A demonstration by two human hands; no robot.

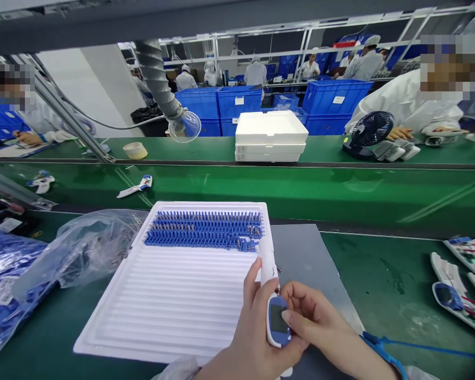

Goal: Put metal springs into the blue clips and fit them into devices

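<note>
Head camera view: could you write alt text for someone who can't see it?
A person's left hand holds a white-and-blue handheld device with a dark screen while the right hand touches it. Near them on a green workbench, a ribbed white tray holds rows of small blue parts.

The green bench (383, 295) carries a ribbed tray (174, 301), grey mat (304, 253), plastic bags (91, 248) and white casings (447, 272)

Plastic surfaces
Smooth plastic is seen on the device (277, 316), ridged on the tray (174, 298), crinkled glossy film on the clear left bag (85, 247).
</note>
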